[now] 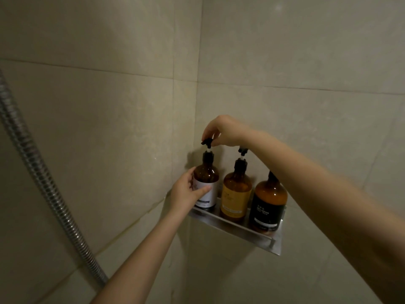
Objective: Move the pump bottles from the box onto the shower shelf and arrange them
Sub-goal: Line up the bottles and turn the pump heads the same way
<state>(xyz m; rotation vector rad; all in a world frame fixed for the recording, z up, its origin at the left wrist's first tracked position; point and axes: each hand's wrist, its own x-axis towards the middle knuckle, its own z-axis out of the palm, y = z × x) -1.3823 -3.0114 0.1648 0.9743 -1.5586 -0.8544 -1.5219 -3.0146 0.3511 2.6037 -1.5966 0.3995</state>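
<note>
Three amber pump bottles stand in a row on the metal corner shower shelf (228, 224). The white-label bottle (207, 183) is at the left, the yellow-label bottle (236, 194) in the middle, the black-label bottle (269, 205) at the right. My left hand (186, 193) wraps the white-label bottle's body from the left. My right hand (225, 131) pinches that bottle's black pump head (207, 142) from above. My right forearm crosses over the other two bottles and hides the black-label bottle's pump. The box is not in view.
Beige tiled walls meet in a corner behind the shelf. A ribbed metal shower hose (43, 178) runs down the left wall.
</note>
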